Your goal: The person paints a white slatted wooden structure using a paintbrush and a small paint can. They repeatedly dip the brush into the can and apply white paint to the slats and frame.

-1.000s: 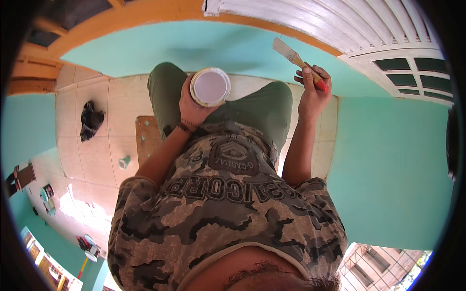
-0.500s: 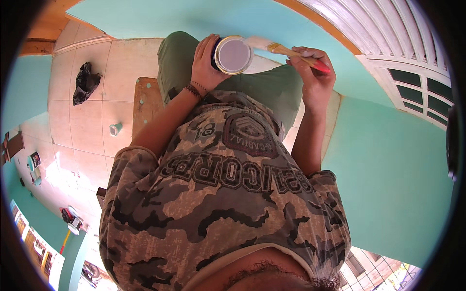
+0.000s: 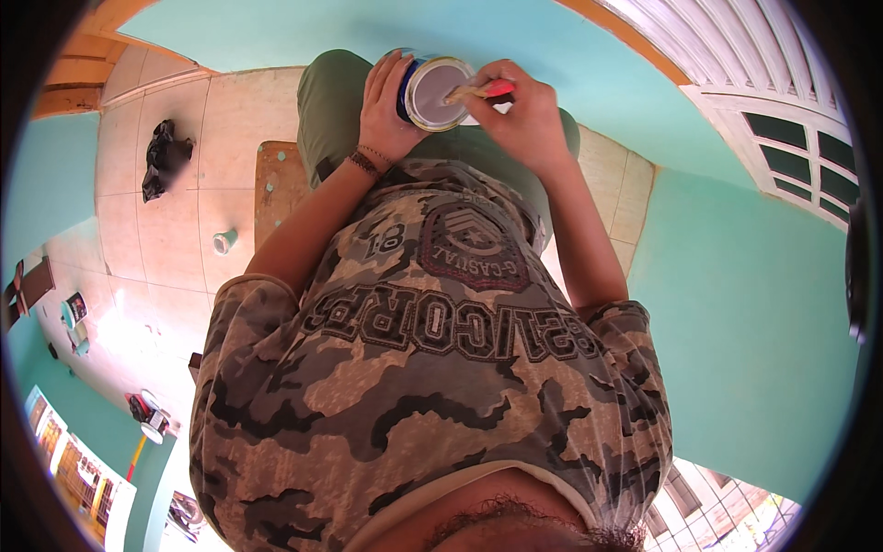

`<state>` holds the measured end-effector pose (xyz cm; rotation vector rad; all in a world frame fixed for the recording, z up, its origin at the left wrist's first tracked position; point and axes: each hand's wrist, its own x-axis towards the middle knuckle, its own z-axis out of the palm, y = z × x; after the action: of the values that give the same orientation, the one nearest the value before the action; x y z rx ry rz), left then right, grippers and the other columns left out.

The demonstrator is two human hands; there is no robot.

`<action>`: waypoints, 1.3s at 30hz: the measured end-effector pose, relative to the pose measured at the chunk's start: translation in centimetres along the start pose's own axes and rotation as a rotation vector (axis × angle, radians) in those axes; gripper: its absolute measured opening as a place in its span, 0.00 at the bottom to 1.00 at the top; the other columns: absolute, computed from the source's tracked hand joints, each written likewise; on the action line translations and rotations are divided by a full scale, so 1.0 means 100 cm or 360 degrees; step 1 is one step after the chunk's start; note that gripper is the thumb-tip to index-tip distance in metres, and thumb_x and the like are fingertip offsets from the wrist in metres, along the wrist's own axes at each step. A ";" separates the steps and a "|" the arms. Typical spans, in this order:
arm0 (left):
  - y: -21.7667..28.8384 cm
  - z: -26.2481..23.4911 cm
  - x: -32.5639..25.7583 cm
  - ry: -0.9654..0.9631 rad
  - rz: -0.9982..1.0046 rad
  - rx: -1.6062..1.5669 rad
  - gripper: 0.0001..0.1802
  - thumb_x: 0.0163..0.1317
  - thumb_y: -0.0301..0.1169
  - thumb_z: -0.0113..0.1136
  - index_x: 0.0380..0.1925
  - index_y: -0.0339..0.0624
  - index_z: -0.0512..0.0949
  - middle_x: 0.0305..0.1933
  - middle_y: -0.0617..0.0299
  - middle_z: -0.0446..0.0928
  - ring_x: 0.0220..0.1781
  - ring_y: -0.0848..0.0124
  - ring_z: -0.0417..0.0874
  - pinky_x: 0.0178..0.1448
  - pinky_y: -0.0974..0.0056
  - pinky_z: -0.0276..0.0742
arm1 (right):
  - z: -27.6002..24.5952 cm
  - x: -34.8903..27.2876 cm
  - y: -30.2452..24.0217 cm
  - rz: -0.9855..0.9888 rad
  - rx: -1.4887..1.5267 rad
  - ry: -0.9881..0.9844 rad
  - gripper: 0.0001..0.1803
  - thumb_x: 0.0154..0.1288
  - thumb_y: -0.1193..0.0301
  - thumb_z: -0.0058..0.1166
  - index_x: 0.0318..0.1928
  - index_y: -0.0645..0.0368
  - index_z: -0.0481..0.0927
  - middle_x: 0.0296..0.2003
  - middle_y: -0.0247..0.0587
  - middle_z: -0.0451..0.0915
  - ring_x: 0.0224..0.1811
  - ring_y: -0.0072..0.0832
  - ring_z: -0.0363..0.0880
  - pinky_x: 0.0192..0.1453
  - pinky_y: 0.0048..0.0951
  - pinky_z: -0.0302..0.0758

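Note:
My left hand is wrapped round the side of a round paint can, which is tilted so that its opening faces me. The can has a dark blue outside and a shiny metal rim, and pale greyish paint shows inside. In my right hand is a paintbrush with a wooden handle and a red end, pinched in the fingers. The brush's bristle end reaches into the can over the paint, and the bristles themselves are mostly hidden there.
Ahead and to my right stand turquoise walls, with a white louvred shutter at the upper right. On the tiled floor at left lie a black plastic bag, a small cup and a paint-spotted wooden board. Farther left is a paint bucket.
My right hand has moved left toward the can, and the brush's bristles have gone from outside the rim into the opening. The left hand still grips the can, which has shifted slightly.

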<state>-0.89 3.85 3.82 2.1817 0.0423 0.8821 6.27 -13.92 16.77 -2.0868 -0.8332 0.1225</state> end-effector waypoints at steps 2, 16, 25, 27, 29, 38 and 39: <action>0.000 -0.002 0.000 -0.0007 0.0021 0.0030 0.53 0.38 0.42 0.85 0.67 0.39 0.69 0.70 0.47 0.70 0.72 0.48 0.70 0.74 0.49 0.70 | 0.007 0.004 0.003 -0.0072 -0.0100 -0.0084 0.12 0.59 0.74 0.68 0.42 0.62 0.81 0.33 0.40 0.86 0.36 0.29 0.88 0.44 0.27 0.83; 0.002 -0.006 0.000 -0.0077 0.0024 0.0059 0.55 0.39 0.43 0.85 0.68 0.38 0.68 0.71 0.44 0.68 0.73 0.46 0.69 0.74 0.48 0.69 | 0.025 0.013 0.011 -0.0043 -0.0073 -0.0095 0.10 0.58 0.70 0.63 0.37 0.61 0.78 0.26 0.51 0.82 0.28 0.49 0.82 0.35 0.42 0.79; 0.004 -0.004 -0.002 -0.0074 0.0016 0.0037 0.53 0.39 0.40 0.85 0.67 0.39 0.69 0.71 0.45 0.68 0.73 0.47 0.68 0.74 0.48 0.68 | 0.002 0.018 0.000 0.0041 -0.0185 -0.0259 0.12 0.56 0.70 0.64 0.38 0.63 0.80 0.26 0.48 0.82 0.27 0.40 0.81 0.36 0.36 0.78; 0.005 -0.005 -0.002 -0.0103 0.0007 0.0059 0.53 0.38 0.39 0.85 0.67 0.39 0.69 0.72 0.46 0.68 0.73 0.47 0.68 0.75 0.48 0.68 | -0.004 0.025 -0.006 0.0064 -0.0248 -0.0354 0.13 0.55 0.69 0.64 0.38 0.62 0.79 0.30 0.52 0.84 0.33 0.49 0.84 0.40 0.42 0.80; 0.005 -0.004 -0.002 -0.0083 0.0019 0.0031 0.53 0.37 0.37 0.84 0.67 0.41 0.69 0.71 0.46 0.68 0.73 0.46 0.67 0.75 0.46 0.67 | -0.009 0.029 -0.012 0.0097 -0.0226 -0.0284 0.11 0.55 0.70 0.64 0.36 0.64 0.80 0.25 0.47 0.82 0.27 0.36 0.81 0.35 0.35 0.77; 0.002 -0.003 -0.002 -0.0057 -0.0032 0.0063 0.53 0.36 0.36 0.84 0.67 0.43 0.69 0.70 0.45 0.68 0.73 0.45 0.67 0.76 0.45 0.65 | -0.028 0.027 -0.013 0.0209 -0.0039 -0.0177 0.14 0.56 0.69 0.65 0.39 0.63 0.80 0.28 0.50 0.84 0.31 0.42 0.85 0.38 0.36 0.79; 0.003 -0.002 -0.003 -0.0055 -0.0034 0.0059 0.53 0.36 0.37 0.84 0.67 0.43 0.68 0.70 0.45 0.69 0.73 0.45 0.67 0.76 0.45 0.65 | -0.026 0.024 -0.009 0.0181 -0.0013 -0.0124 0.14 0.56 0.69 0.65 0.40 0.62 0.80 0.28 0.50 0.84 0.31 0.41 0.85 0.38 0.35 0.79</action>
<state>-1.29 3.70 3.95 2.2265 0.0653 0.8376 8.65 -13.91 19.62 -2.1485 -0.7622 0.2638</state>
